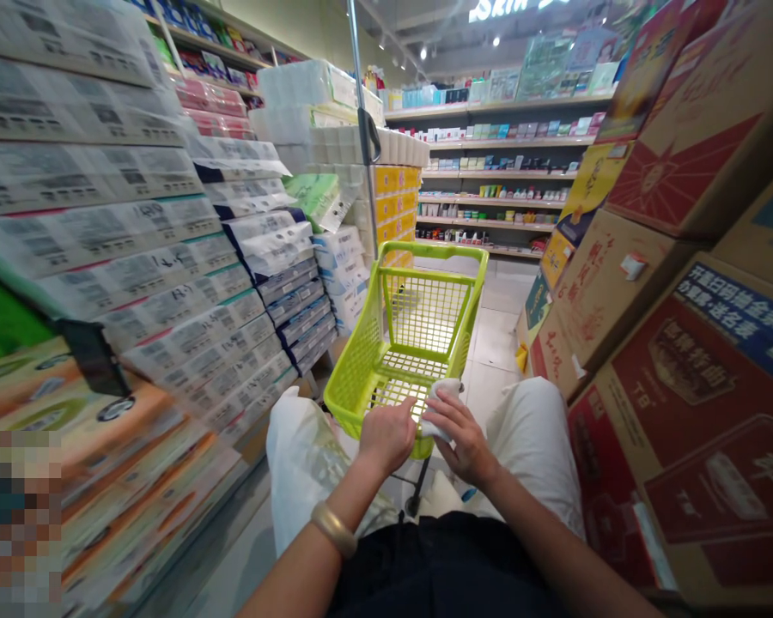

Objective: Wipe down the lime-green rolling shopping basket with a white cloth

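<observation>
A lime-green plastic shopping cart [354, 378] with a lattice basket stands right in front of me, between my knees. My left hand [386, 438] is closed over the near rim of its basket, with the fingertips partly hidden from this angle. At the near right corner, my right hand [462, 436] presses a crumpled white cloth [443, 396] against the rim, fingers bent over it. The cloth could also be a wipe or tissue. Bare lattice shows on the basket's floor.
Stacked white-wrapped packs [135, 232] rise on the left, beside orange packs [148, 421]. Red and brown cartons [702, 360] are piled close on the right. A metal pole [367, 172] stands past the cart. Shelves of small products [502, 167] line the back, beyond a tiled floor [506, 296].
</observation>
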`<state>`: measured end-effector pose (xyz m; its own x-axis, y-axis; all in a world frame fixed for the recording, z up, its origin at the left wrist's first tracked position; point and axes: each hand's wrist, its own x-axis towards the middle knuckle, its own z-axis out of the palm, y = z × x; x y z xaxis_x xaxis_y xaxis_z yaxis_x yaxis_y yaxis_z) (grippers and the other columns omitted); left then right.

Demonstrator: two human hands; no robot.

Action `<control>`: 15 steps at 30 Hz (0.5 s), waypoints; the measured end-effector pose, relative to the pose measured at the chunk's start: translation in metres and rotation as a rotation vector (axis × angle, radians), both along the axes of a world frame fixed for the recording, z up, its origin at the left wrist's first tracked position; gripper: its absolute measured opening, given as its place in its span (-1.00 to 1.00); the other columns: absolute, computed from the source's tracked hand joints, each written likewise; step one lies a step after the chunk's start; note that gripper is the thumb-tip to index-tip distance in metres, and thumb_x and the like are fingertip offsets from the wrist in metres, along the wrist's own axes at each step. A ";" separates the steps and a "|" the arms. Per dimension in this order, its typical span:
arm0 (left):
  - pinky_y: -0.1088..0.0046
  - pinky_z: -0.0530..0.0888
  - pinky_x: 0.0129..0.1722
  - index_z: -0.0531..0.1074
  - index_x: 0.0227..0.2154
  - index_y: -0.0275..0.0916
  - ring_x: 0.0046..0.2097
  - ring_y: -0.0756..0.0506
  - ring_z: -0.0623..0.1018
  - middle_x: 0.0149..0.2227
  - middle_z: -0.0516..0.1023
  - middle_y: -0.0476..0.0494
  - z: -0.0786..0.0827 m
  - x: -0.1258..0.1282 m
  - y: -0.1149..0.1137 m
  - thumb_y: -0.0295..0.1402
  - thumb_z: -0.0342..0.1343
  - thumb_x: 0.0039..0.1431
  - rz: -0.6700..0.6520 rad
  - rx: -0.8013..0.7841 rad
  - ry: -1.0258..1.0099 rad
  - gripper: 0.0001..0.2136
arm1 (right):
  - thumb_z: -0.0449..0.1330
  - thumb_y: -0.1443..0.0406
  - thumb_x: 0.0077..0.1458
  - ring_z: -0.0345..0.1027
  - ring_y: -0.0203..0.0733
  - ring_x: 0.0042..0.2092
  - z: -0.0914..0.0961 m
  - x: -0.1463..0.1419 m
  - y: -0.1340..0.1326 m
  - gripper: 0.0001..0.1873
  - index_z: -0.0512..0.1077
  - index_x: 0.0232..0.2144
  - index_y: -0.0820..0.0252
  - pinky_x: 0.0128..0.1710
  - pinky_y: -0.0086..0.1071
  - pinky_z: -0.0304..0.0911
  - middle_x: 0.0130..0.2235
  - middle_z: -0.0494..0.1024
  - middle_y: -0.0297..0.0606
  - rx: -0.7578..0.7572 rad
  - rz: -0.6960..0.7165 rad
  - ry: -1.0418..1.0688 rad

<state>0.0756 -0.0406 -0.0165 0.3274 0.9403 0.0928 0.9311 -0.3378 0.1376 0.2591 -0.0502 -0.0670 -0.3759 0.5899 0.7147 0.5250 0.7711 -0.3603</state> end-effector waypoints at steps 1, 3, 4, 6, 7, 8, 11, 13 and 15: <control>0.31 0.38 -0.18 0.33 0.08 -0.15 -0.19 -0.17 0.55 -0.26 0.60 -0.18 0.000 -0.001 -0.001 -0.36 -0.16 0.23 -0.003 0.002 0.004 -0.62 | 0.08 0.37 0.18 0.06 -0.02 0.30 0.003 0.003 0.010 -0.60 0.37 0.07 0.08 0.22 0.00 0.15 0.16 0.39 -0.17 -0.005 -0.037 0.017; 0.31 0.37 -0.18 0.35 0.06 -0.15 -0.19 -0.17 0.55 -0.27 0.60 -0.18 0.000 -0.001 -0.002 -0.36 -0.17 0.23 -0.002 0.007 0.009 -0.62 | 0.08 0.34 0.19 0.10 -0.01 0.28 0.009 0.006 0.027 -0.65 0.41 0.03 0.09 0.22 0.02 0.15 0.14 0.41 -0.14 -0.024 -0.128 0.085; 0.30 0.37 -0.18 0.36 0.05 -0.15 -0.20 -0.17 0.55 -0.28 0.60 -0.19 0.000 -0.001 -0.002 -0.36 -0.16 0.23 0.000 0.011 0.010 -0.63 | 0.07 0.33 0.20 0.10 0.00 0.28 0.010 0.006 0.032 -0.67 0.42 0.01 0.09 0.22 0.04 0.14 0.14 0.40 -0.13 -0.036 -0.163 0.118; 0.30 0.36 -0.19 0.38 0.03 -0.14 -0.20 -0.18 0.54 -0.29 0.59 -0.18 -0.001 -0.001 -0.003 -0.36 -0.16 0.22 0.005 0.017 0.009 -0.63 | 0.07 0.32 0.20 0.07 0.00 0.29 0.009 0.001 0.030 -0.68 0.43 -0.01 0.10 0.23 0.05 0.12 0.15 0.39 -0.13 -0.054 -0.173 0.145; 0.30 0.36 -0.19 0.39 0.02 -0.14 -0.20 -0.18 0.54 -0.29 0.59 -0.18 -0.001 -0.001 -0.003 -0.36 -0.15 0.22 0.006 0.018 0.007 -0.64 | 0.06 0.33 0.20 0.05 0.01 0.30 0.007 -0.002 0.024 -0.67 0.43 -0.01 0.09 0.23 0.06 0.11 0.16 0.38 -0.13 -0.062 -0.150 0.139; 0.30 0.36 -0.19 0.39 0.02 -0.13 -0.20 -0.18 0.54 -0.29 0.59 -0.18 -0.001 -0.002 -0.004 -0.36 -0.15 0.22 0.006 0.019 0.005 -0.64 | 0.06 0.34 0.19 0.01 0.01 0.32 0.004 -0.007 0.015 -0.66 0.42 0.00 0.09 0.24 0.06 0.09 0.17 0.36 -0.14 -0.069 -0.116 0.127; 0.31 0.35 -0.19 0.40 0.00 -0.12 -0.20 -0.16 0.54 -0.27 0.60 -0.16 -0.001 -0.004 -0.005 -0.36 -0.14 0.22 -0.002 0.018 -0.004 -0.65 | 0.07 0.33 0.18 -0.13 0.05 0.36 -0.003 -0.018 -0.016 -0.60 0.36 0.08 0.12 0.25 0.08 0.07 0.23 0.28 -0.12 -0.085 -0.013 0.101; 0.32 0.35 -0.18 0.41 -0.01 -0.11 -0.20 -0.15 0.54 -0.26 0.60 -0.15 -0.001 -0.005 -0.007 -0.36 -0.15 0.22 -0.006 0.021 -0.013 -0.66 | 0.08 0.27 0.18 -0.18 0.10 0.36 -0.003 -0.022 -0.029 -0.56 0.33 0.11 0.15 0.25 0.10 0.05 0.26 0.22 -0.10 -0.104 0.029 0.106; 0.33 0.35 -0.18 0.41 -0.03 -0.10 -0.21 -0.15 0.55 -0.27 0.60 -0.13 -0.001 -0.007 -0.008 -0.36 -0.15 0.22 -0.009 0.027 -0.011 -0.67 | 0.08 0.24 0.19 -0.11 0.10 0.35 0.002 -0.024 -0.032 -0.60 0.37 0.08 0.14 0.24 0.08 0.07 0.23 0.27 -0.11 -0.131 0.040 0.128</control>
<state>0.0690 -0.0485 -0.0173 0.3345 0.9344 0.1220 0.9265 -0.3498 0.1389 0.2353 -0.0821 -0.0653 -0.3123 0.6673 0.6761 0.4382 0.7327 -0.5207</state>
